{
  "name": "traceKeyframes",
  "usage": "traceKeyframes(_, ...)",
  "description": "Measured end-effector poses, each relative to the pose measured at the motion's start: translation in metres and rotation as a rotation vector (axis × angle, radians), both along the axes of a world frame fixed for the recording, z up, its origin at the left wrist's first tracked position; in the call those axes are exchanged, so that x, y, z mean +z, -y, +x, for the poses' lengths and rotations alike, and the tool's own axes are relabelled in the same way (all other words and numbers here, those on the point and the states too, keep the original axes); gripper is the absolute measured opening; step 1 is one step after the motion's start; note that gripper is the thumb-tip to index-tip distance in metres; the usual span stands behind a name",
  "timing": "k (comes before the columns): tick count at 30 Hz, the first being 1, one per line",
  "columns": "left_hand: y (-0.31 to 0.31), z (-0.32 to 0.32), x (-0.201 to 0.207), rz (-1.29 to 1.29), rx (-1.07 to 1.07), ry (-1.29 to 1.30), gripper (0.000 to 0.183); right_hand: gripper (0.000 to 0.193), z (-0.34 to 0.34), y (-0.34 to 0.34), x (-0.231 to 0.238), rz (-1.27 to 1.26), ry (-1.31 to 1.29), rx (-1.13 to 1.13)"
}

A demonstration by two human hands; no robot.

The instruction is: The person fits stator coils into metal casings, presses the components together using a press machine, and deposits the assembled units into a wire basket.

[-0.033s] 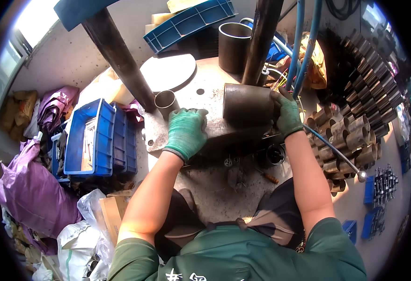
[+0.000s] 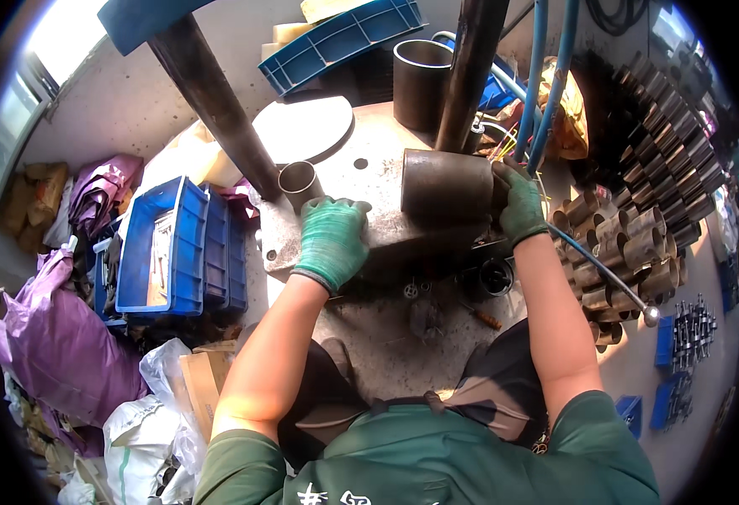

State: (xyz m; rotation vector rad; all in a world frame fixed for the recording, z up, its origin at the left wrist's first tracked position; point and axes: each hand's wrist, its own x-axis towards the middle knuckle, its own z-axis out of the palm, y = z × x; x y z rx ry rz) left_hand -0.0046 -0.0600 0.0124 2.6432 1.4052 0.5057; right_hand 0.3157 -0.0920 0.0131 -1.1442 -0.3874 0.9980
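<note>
A thick dark steel cylinder (image 2: 445, 183) lies on its side on the metal bed (image 2: 369, 135) in front of me. My right hand (image 2: 521, 202), in a green knit glove, grips its right end, some fingertips hidden at the rim. My left hand (image 2: 333, 242), gloved alike, rests at the bed's front with its fingers bent and their tips out of sight. Just beyond it a short narrow steel tube (image 2: 300, 185) stands on the bed, partly covered by the glove. Whether the left fingers touch the tube, I cannot tell.
Two steel columns, a left one (image 2: 218, 109) and a right one (image 2: 470, 76), rise from the bed. Behind stands a wide upright cylinder (image 2: 420, 88). Blue hoses (image 2: 546, 93) hang at right above stacked steel tubes (image 2: 630, 240). Blue crates (image 2: 163, 252) and a purple sack (image 2: 62, 341) sit left.
My left hand has shifted very slightly, and the right hand's fingers have moved a little to the right at the cylinder's end. The cylinder stays in place.
</note>
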Motion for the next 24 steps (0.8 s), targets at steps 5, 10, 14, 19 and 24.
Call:
traceKeyframes(5,0.026,0.028,0.013,0.323,0.039,0.086,0.039,0.039,0.065,0.001,-0.03,-0.063,0.048,-0.119)
traceKeyframes(10,0.046,0.123,0.0,0.418,-0.27,0.416,0.054,0.026,0.087,0.02,-0.029,-0.095,-0.128,-0.169)
traceKeyframes(14,0.039,0.17,-0.002,0.335,-0.21,0.421,0.062,0.023,0.115,0.031,-0.052,-0.161,-0.076,-0.333)
traceKeyframes(19,0.031,0.166,-0.007,0.276,-0.201,0.474,0.059,0.029,0.124,0.037,-0.071,-0.123,-0.261,-0.25)
traceKeyframes(24,0.022,0.141,-0.007,0.276,-0.247,0.524,0.057,0.03,0.113,0.031,-0.066,-0.108,-0.235,-0.385)
